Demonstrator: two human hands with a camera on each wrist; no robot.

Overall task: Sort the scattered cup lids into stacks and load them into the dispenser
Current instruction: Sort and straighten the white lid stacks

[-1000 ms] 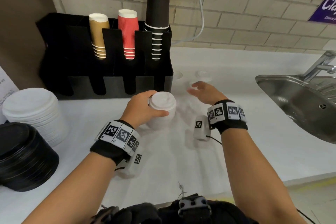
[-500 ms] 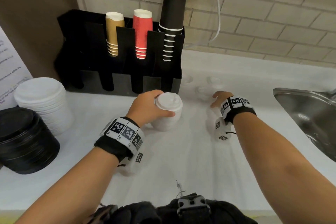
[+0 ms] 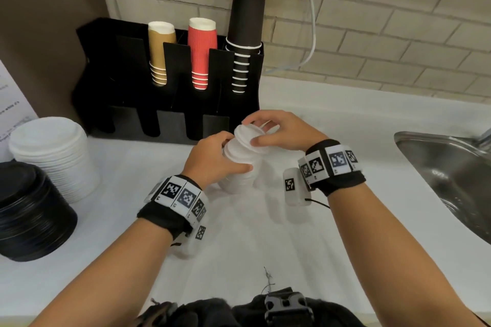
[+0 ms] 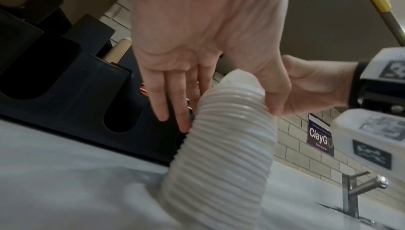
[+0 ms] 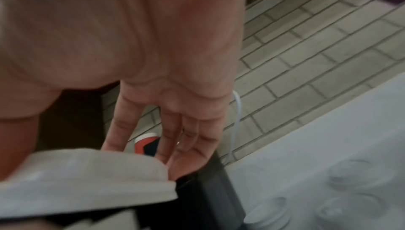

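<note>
A tilted white lid (image 3: 249, 134) is pinched at its rim by the right hand (image 3: 281, 130) over a ribbed white lid stack (image 4: 221, 155), gripped by the left hand (image 3: 212, 159), on the counter (image 3: 265, 233) before the black dispenser (image 3: 170, 103), near a purple "ClayGo" sign (image 4: 320, 138).

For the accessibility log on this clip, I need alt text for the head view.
The right hand lowers a tilted white lid onto a stack of white lids that the left hand grips on a white counter. Behind stands a black dispenser of paper cups; a sink lies to the right.
</note>
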